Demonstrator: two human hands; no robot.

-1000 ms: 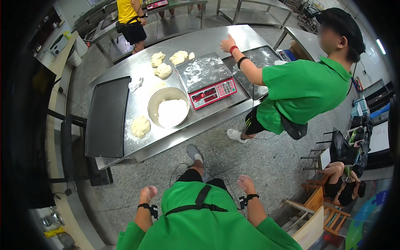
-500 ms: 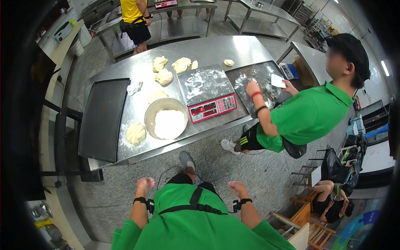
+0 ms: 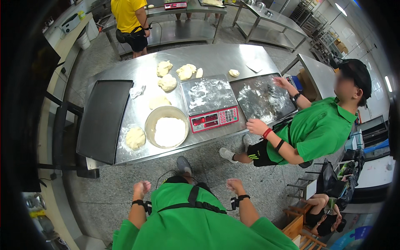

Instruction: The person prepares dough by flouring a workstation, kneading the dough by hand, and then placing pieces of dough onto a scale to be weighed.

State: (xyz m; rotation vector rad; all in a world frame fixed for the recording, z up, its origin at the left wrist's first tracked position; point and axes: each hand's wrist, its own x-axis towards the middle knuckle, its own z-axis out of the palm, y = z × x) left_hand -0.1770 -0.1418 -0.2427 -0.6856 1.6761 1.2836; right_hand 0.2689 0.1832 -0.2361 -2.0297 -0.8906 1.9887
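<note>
My left hand (image 3: 142, 188) and my right hand (image 3: 235, 186) are held apart in front of my body, short of the table's near edge. Both have loosely bent fingers and hold nothing. Closest to the left one are a floury dough lump (image 3: 136, 138) and a metal bowl (image 3: 148, 132) containing white flour (image 3: 170, 131). Right of the bowl stands a red digital scale (image 3: 214, 119) with a flour-dusted platform (image 3: 208, 93). More dough lumps (image 3: 167, 83) lie behind the bowl, alongside a crumpled white piece (image 3: 137, 91).
A black tray (image 3: 102, 121) lies on the left of the steel table (image 3: 208, 56). At right, a co-worker (image 3: 321, 129) in green stands by a floury dark tray (image 3: 264, 100), near a white scraper (image 3: 254, 66). A person in yellow (image 3: 130, 21) stands beyond; a cable (image 3: 160, 179) crosses the floor.
The co-worker has let go of the white scraper, now on the table behind the tray, and drawn both hands off the tray's middle. My hands stay nearly in place; the view has shifted slightly.
</note>
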